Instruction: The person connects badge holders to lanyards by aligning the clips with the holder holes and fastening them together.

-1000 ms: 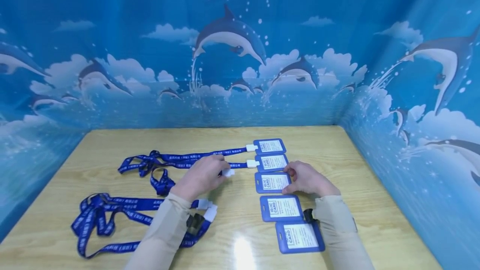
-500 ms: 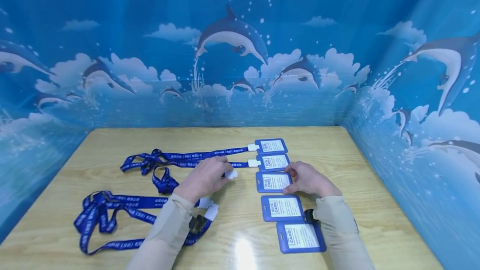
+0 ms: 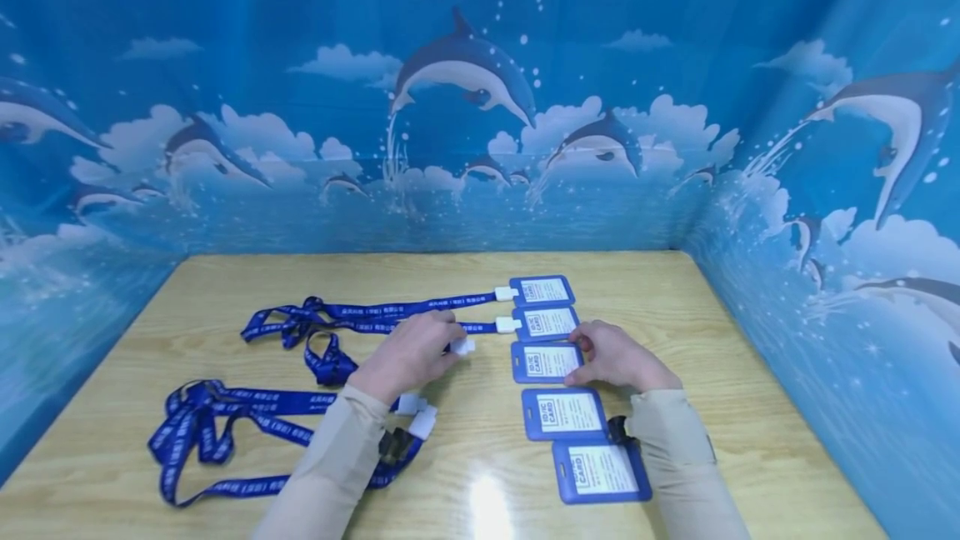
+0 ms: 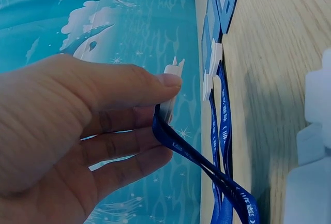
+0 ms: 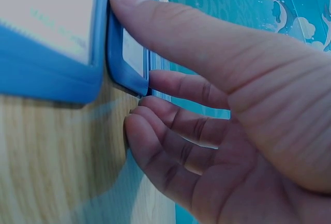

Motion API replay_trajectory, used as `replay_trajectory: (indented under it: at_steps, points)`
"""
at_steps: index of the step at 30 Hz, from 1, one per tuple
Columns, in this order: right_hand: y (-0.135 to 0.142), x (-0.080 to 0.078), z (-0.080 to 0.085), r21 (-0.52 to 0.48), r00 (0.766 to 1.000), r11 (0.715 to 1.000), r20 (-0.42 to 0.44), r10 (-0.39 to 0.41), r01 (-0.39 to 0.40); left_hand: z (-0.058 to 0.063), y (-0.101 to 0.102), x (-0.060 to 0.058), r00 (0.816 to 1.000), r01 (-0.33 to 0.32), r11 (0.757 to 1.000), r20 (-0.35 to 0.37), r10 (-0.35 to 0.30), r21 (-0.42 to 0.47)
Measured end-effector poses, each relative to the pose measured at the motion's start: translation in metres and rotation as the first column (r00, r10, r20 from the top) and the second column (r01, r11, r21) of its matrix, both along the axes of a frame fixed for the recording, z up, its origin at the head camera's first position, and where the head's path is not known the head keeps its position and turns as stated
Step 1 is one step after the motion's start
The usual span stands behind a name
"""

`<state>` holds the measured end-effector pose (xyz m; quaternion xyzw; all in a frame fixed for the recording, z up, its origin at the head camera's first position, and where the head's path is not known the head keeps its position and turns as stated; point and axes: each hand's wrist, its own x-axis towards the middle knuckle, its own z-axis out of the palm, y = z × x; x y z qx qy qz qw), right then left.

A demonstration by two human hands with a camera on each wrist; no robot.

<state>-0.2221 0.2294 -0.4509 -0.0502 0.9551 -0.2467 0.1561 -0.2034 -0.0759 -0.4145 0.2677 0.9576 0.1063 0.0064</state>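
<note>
My left hand (image 3: 411,357) pinches the white plastic clip (image 4: 172,74) of a blue lanyard (image 4: 192,154) between thumb and fingers; the clip's pronged end sticks out past the thumb tip in the left wrist view. To the right, my right hand (image 3: 621,358) grips the right edge of a blue ID card holder (image 3: 546,362), the middle one of a column, with thumb and fingertips. This holder's slotted end faces the clip, with a gap of table between them. Behind it, two card holders (image 3: 542,291) have white clips (image 3: 506,294) joined to their slotted ends.
Two more card holders (image 3: 564,414) lie nearer the front, below my right hand. More blue lanyards (image 3: 197,432) with white clips (image 3: 423,422) lie tangled at the front left, partly under my left forearm. A dolphin-print curtain (image 3: 480,215) borders the wooden table (image 3: 480,473).
My left hand and the clip have shifted very slightly right in the head view, as has the whole scene. Both holds stay the same.
</note>
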Motion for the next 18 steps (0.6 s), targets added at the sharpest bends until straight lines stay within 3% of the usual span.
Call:
replay_trajectory:
  at_steps: [7,18]
  points:
    - [0.000,-0.001,0.001,0.005,1.000,1.000,-0.003,0.010,-0.010,-0.003,0.005,-0.001,1.000,-0.015,0.999,-0.018,0.014,-0.033]
    - [0.002,-0.002,0.000,0.021,0.999,0.999,-0.012,0.035,-0.035,-0.007,0.011,-0.001,0.999,-0.026,0.999,0.021,0.027,-0.042]
